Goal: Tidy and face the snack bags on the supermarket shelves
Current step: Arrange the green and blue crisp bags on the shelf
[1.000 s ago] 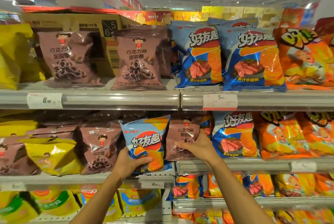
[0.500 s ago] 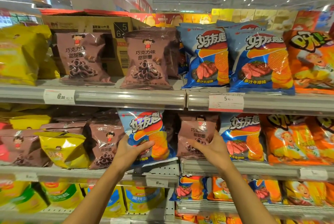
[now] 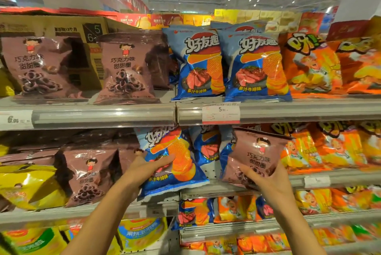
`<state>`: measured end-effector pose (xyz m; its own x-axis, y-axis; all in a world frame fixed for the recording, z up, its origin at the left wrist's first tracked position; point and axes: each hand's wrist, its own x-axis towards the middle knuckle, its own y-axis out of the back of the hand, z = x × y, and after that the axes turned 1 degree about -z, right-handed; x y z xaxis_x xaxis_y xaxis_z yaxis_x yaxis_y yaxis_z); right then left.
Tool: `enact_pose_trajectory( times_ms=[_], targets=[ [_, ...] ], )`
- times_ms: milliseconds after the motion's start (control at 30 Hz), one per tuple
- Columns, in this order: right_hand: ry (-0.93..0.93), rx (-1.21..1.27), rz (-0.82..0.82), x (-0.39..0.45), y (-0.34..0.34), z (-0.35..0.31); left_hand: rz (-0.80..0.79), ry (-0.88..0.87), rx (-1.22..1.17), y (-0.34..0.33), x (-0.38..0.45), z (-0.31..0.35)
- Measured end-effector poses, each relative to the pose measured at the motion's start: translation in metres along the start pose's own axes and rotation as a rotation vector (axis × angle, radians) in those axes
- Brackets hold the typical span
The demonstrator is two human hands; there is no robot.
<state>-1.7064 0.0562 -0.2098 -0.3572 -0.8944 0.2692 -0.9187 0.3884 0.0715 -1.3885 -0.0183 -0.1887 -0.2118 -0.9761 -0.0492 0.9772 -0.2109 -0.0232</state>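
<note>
Both bare forearms reach up and forward from the bottom of the view — the left hand (image 3: 151,167) has its thumb laid across what it grips, fingers hidden behind. The right hand (image 3: 266,178) is raised beside it, fingers curled in a hold, well apart from the left.

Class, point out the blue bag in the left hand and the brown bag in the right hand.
blue bag (image 3: 175,164): head view, orange chip picture.
brown bag (image 3: 257,151): head view, front panel above the fingers.

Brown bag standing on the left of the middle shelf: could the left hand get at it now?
Probably not yet: the left hand grips a blue chip bag. The brown bag stands unobstructed beside it.
</note>
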Motion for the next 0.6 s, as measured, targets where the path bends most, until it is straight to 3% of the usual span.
enact_pose_trajectory(
  times_ms=[133,300,600],
  targets=[
    [-0.021,0.005,0.015,-0.003,0.006,-0.002,-0.192,0.047,0.050,-0.004,-0.011,-0.005],
    [-0.049,-0.019,0.024,-0.008,0.009,-0.003,-0.239,-0.014,0.181,-0.025,-0.002,0.014],
    [-0.122,-0.047,0.066,-0.022,0.034,0.013,0.015,-0.127,0.076,-0.058,0.048,0.011]
  ],
)
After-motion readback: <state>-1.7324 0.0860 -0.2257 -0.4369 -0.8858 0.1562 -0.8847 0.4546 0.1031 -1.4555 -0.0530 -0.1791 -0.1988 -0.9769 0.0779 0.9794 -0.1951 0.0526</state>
